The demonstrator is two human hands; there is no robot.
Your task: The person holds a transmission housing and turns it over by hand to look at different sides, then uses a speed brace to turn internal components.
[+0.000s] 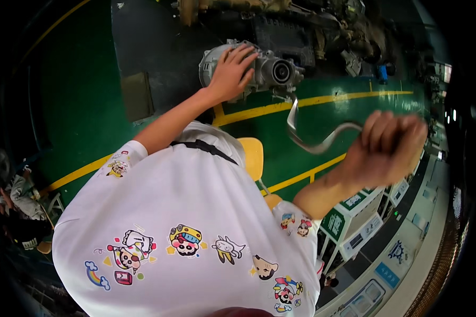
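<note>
A grey cast-metal gearbox (266,68) with a round bored end lies on a dark surface in front of me. My left hand (231,74) rests on top of its housing, fingers stretched and slightly spread. Raised at the right and blurred, my right hand (388,145) is closed in a fist. A long silvery strip (314,148), bent in an S, runs from beneath the round end of the gearbox to this fist, which appears to grip it. The strip's end inside the fist is hidden, and how its other end meets the gearbox is unclear.
Dirty metal vehicle parts (328,26) lie beyond the gearbox, beside a dark ribbed tray (283,37). A yellow stool (251,156) stands close to me. White-framed display stands (349,222) line the right. At the far left sits another person (29,195).
</note>
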